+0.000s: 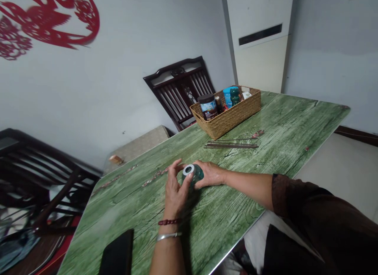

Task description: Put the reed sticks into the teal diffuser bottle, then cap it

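A small teal glass bottle (199, 172) with a pale ring-shaped collar (189, 170) and a dark hole in its top stands between my hands over the green table. My right hand (211, 174) wraps around the bottle's right side. From the left, my left hand (176, 186) curls around the collar, its thumb pressed on the near edge of the ring and its index finger raised and bent. The bottle's base is hidden by my fingers. Just beyond, several thin dark sticks (232, 145) lie side by side on the table.
Farther back on the green table (138, 212) sits a woven basket (236, 119) holding a brown-lidded jar (208, 106), a blue container and a green bottle. A black flat object (117, 253) lies at the near left. Dark wooden chairs (180, 90) stand along the wall.
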`<action>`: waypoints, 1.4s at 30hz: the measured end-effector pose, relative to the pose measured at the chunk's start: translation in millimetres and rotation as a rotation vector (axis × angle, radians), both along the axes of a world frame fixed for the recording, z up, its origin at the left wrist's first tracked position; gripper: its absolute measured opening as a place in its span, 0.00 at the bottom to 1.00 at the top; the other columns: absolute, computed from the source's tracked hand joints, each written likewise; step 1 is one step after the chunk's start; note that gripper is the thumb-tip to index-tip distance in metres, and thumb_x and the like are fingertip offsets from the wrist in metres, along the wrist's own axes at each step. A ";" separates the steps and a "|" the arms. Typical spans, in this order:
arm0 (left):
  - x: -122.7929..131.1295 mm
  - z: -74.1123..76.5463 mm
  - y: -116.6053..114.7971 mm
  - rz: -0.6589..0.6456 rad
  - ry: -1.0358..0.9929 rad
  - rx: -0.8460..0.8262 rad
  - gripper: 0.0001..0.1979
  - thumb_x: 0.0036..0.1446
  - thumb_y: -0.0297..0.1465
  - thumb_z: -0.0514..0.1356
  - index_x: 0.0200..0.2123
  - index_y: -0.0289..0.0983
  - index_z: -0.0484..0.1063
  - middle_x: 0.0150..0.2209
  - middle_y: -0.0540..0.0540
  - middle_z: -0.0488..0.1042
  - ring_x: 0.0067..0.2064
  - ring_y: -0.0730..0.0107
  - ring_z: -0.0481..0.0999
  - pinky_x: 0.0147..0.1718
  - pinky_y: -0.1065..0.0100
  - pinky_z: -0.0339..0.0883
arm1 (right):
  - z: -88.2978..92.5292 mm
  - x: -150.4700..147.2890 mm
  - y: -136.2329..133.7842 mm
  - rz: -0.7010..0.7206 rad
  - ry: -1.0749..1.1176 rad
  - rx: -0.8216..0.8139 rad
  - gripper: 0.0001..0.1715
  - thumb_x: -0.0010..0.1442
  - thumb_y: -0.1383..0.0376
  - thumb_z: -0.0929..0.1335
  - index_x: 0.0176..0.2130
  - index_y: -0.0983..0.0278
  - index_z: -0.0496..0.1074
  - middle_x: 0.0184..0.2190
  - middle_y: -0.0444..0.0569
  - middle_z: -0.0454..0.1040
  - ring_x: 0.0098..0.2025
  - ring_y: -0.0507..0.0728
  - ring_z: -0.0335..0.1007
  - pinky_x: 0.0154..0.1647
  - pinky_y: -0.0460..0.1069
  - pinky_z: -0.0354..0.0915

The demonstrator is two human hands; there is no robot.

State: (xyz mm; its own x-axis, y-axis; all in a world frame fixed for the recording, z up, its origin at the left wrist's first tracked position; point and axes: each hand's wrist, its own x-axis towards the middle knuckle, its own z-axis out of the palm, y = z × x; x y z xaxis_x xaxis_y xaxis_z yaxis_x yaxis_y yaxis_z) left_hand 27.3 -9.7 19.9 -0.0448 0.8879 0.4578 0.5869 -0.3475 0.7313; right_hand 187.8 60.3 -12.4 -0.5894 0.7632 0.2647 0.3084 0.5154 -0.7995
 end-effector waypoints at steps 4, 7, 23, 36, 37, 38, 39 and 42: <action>-1.6 -0.6 -1.0 -0.159 -0.162 -0.089 0.31 0.61 0.45 0.57 0.64 0.44 0.57 0.60 0.39 0.67 0.62 0.54 0.66 0.59 0.51 0.59 | 0.7 -0.3 0.0 0.004 0.004 0.005 0.41 0.40 0.57 0.79 0.52 0.61 0.66 0.42 0.48 0.75 0.45 0.61 0.73 0.42 0.51 0.65; 1.3 -2.1 1.4 -0.014 -0.037 0.002 0.35 0.52 0.46 0.64 0.61 0.42 0.61 0.54 0.40 0.68 0.57 0.52 0.68 0.58 0.49 0.60 | 0.3 -0.4 0.4 0.030 -0.010 0.001 0.41 0.41 0.56 0.78 0.52 0.62 0.66 0.42 0.48 0.75 0.45 0.62 0.73 0.41 0.51 0.65; 3.5 -3.6 6.5 0.132 0.116 0.068 0.32 0.50 0.42 0.67 0.56 0.40 0.64 0.44 0.45 0.71 0.48 0.58 0.73 0.51 0.54 0.66 | -7.9 -3.0 2.5 0.006 -0.018 0.064 0.41 0.44 0.55 0.77 0.53 0.62 0.65 0.42 0.48 0.75 0.43 0.61 0.73 0.39 0.50 0.65; -23.6 10.2 -17.4 0.198 -0.463 -0.052 0.25 0.43 0.47 0.70 0.40 0.40 0.68 0.37 0.51 0.71 0.39 0.68 0.73 0.41 0.64 0.68 | 7.3 -9.3 -1.9 -0.094 0.113 -0.083 0.56 0.35 0.51 0.80 0.58 0.63 0.62 0.50 0.55 0.71 0.52 0.62 0.69 0.50 0.54 0.64; -27.6 13.0 -25.6 0.189 -0.608 -0.092 0.25 0.43 0.49 0.70 0.36 0.39 0.66 0.31 0.54 0.68 0.33 0.72 0.71 0.37 0.66 0.68 | 13.1 -3.8 -1.1 -0.147 0.162 -0.109 0.52 0.36 0.50 0.80 0.55 0.63 0.64 0.47 0.53 0.72 0.49 0.60 0.70 0.48 0.53 0.64; -31.3 15.5 -34.8 0.151 -0.745 -0.148 0.26 0.43 0.50 0.70 0.32 0.39 0.64 0.27 0.56 0.64 0.28 0.76 0.67 0.34 0.68 0.68 | 19.7 2.8 -0.2 -0.189 0.220 -0.127 0.45 0.38 0.47 0.78 0.50 0.64 0.68 0.42 0.49 0.73 0.43 0.58 0.70 0.44 0.51 0.65; -34.3 17.4 -44.4 0.107 -0.868 -0.202 0.27 0.41 0.51 0.70 0.29 0.38 0.62 0.23 0.59 0.59 0.23 0.79 0.62 0.31 0.69 0.68 | 26.9 10.3 0.5 -0.211 0.287 -0.138 0.37 0.41 0.44 0.76 0.43 0.64 0.70 0.35 0.45 0.72 0.37 0.55 0.69 0.39 0.49 0.64; -37.6 17.5 -71.0 -0.014 -1.136 -0.300 0.32 0.38 0.53 0.71 0.24 0.38 0.56 0.19 0.61 0.52 0.18 0.84 0.52 0.21 0.75 0.61 | 48.7 35.2 -2.2 -0.166 0.522 -0.196 0.35 0.48 0.35 0.69 0.22 0.62 0.61 0.18 0.37 0.57 0.22 0.48 0.54 0.25 0.45 0.54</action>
State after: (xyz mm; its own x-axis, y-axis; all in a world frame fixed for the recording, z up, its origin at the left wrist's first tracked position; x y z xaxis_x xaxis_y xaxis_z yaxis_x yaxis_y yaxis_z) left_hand -10.4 -80.7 37.3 -0.2821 0.9571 -0.0660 -0.4577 -0.0738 0.8861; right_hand 223.0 58.1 36.2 -0.2871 0.8984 0.3324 -0.0880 0.3208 -0.9430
